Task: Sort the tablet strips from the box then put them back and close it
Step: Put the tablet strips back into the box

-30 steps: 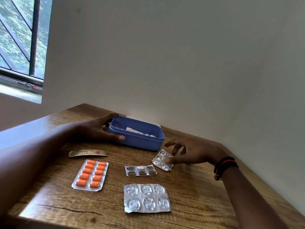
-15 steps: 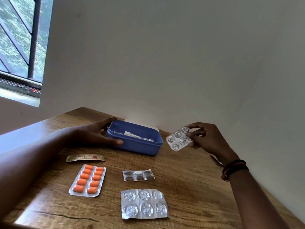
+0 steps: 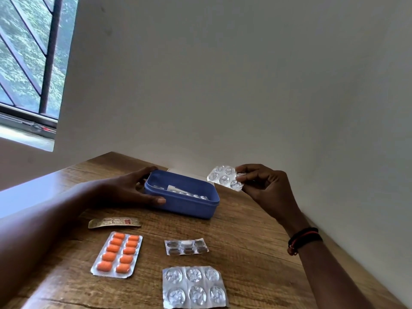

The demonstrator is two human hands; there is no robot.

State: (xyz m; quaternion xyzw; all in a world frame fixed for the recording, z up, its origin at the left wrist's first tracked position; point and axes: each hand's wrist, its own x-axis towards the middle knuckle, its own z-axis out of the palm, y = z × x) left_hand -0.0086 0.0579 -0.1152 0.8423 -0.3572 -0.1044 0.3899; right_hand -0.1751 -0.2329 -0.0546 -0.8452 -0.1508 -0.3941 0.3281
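Plain grey wall (image 3: 245, 85) fills most of the view. Barred window (image 3: 26, 63) at far left, greenery outside.

Wooden worktop (image 3: 256, 253) runs into the corner and everything sits on it.

Blue box (image 3: 189, 208): open, lid off, at the back of the worktop near the wall. Inside are more silver strips (image 3: 196, 195), plus something pale I can't identify. A white flat piece (image 3: 187, 173) lies just behind the box; can't tell what it is.

Left hand (image 3: 124, 190): grips the left end of the box, thumb laid along the near wall, fingers wrapped round the far corner.

Right hand (image 3: 267, 188): raised off the worktop to the right of the box. Thumb and fingertips pinch one end of a small silver blister strip (image 3: 224, 178), other fingers loosely curled. The strip is tilted and sits level with the box's far right corner, clear of it.

Strips flat on the worktop, in front of the box:
- six-blister silver strip (image 3: 195, 287), nearest the front edge, centre
- orange tablet strip (image 3: 117, 254), two columns of five, to its left
- short strip of dark tablets (image 3: 186, 246), between the six-blister strip and the box
- narrow gold strip (image 3: 114, 222), between the orange strip and the left hand

None of the four touch.

Black and red wristband (image 3: 304, 238) on the right wrist.
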